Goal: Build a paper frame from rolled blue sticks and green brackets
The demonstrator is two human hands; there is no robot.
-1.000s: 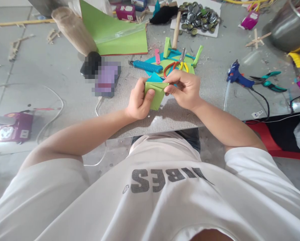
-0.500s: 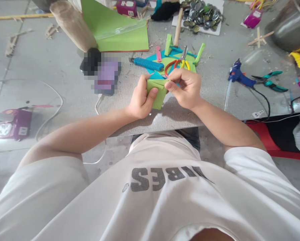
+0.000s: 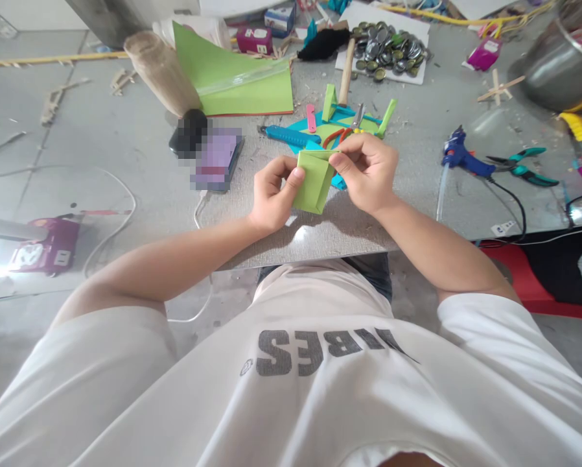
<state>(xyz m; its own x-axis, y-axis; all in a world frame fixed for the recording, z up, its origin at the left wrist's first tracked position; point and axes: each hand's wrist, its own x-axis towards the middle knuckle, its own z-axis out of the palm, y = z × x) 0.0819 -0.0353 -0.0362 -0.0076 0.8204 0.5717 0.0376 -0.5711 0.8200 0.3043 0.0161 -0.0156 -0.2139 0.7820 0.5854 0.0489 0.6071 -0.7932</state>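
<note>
A folded piece of green paper (image 3: 313, 185) is held up above the table's near edge. My left hand (image 3: 275, 194) is closed on its left side, thumb lying on the near face. At its upper right corner, my right hand (image 3: 369, 172) pinches the paper between thumb and fingers. Just beyond my hands lie scissors (image 3: 337, 135) with red and yellow handles, partly hidden by my right hand. A blue utility knife (image 3: 291, 135), a small pink tool (image 3: 311, 118) and blue and green paper pieces (image 3: 329, 102) lie around them.
A phone (image 3: 217, 159) with a cable and a bottle (image 3: 162, 74) stand to the left. Farther back are green sheets (image 3: 245, 94) and a heap of bottle caps (image 3: 388, 48). On the right lie a blue glue gun (image 3: 466, 154), pliers (image 3: 527, 165) and a metal pot (image 3: 558, 61).
The green paper has turned so more of its flat near face shows, and its folds look straighter. My right hand has shifted slightly right along the top edge. The whole view has shifted a little.
</note>
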